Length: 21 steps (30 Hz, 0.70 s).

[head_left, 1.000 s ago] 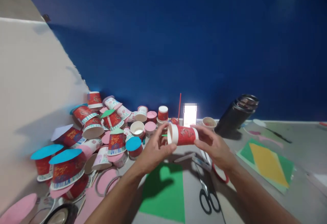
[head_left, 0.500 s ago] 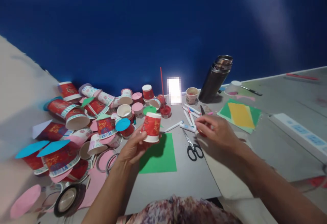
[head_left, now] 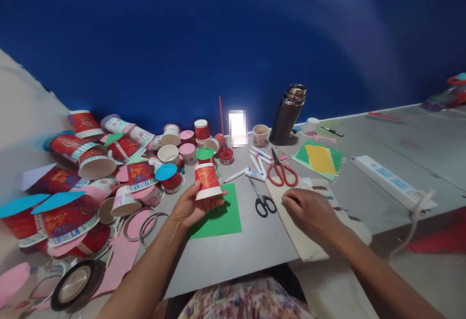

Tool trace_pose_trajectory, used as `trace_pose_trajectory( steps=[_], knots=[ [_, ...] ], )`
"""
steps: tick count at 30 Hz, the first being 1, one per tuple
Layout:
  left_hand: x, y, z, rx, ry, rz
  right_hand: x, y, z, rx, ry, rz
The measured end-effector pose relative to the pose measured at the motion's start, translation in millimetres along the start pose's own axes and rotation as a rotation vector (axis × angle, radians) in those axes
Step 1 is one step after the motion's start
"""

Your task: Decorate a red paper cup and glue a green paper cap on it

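A red patterned paper cup (head_left: pixel 207 180) is upside down in my left hand (head_left: pixel 191 205), its wider white end facing down. My left fingers wrap round its lower part, above a green sheet of paper (head_left: pixel 229 217). Red-handled scissors (head_left: pixel 278 171) lie partly spread on the table, just beyond my right hand (head_left: pixel 307 207). That hand hovers over a cream cloth (head_left: pixel 309 251), its fingers curled in and nothing showing in them. Black-handled scissors (head_left: pixel 264 202) lie between my two hands.
Several decorated paper cups (head_left: pixel 73 217) crowd the left side, near a roll of tape (head_left: pixel 76 282). Marker pens (head_left: pixel 257 163), a small paper cup (head_left: pixel 260 134) and a dark flask (head_left: pixel 287 117) stand or lie at the back. Coloured sheets (head_left: pixel 320 159) and a power strip (head_left: pixel 391 180) are rightward.
My right hand has drawn back from the red-handled scissors, which now lie in full view. My left hand still holds the paper cup. The view has swung right.
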State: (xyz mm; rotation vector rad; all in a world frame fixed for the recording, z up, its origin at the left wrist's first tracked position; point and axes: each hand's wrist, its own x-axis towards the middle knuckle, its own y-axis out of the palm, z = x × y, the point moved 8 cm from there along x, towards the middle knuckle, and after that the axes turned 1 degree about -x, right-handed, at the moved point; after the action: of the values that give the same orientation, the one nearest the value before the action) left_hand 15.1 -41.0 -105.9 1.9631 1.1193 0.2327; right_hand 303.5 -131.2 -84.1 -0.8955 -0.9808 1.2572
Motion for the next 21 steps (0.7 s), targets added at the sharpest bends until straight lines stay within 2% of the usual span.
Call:
trace_pose_trajectory(
  steps=[3,6,11,13,17,21],
  knots=[
    [-2.2,0.8,-5.7,0.026,0.028,-0.073,21.9,-0.3,17.9,-0.045,-0.044,0.049],
    [0.0,2.0,-8.4,0.071,0.027,-0.130,56.4,-2.4,35.1,-0.102,-0.074,0.075],
    [6.5,0.1,-5.7,0.029,0.048,-0.107,104.8,-10.1,53.1,-0.181,-0.081,0.040],
    [7.8,-6.3,1.1,-0.004,0.036,-0.091,115.2,-14.9,49.2,-0.209,-0.047,0.019],
    [9.5,-19.1,16.6,-0.024,-0.017,-0.039,125.5,-20.5,22.6,-0.266,0.077,-0.004],
    [10.7,-24.0,19.1,-0.069,-0.028,-0.013,129.1,-8.9,3.4,-0.282,0.104,0.048]
  ],
)
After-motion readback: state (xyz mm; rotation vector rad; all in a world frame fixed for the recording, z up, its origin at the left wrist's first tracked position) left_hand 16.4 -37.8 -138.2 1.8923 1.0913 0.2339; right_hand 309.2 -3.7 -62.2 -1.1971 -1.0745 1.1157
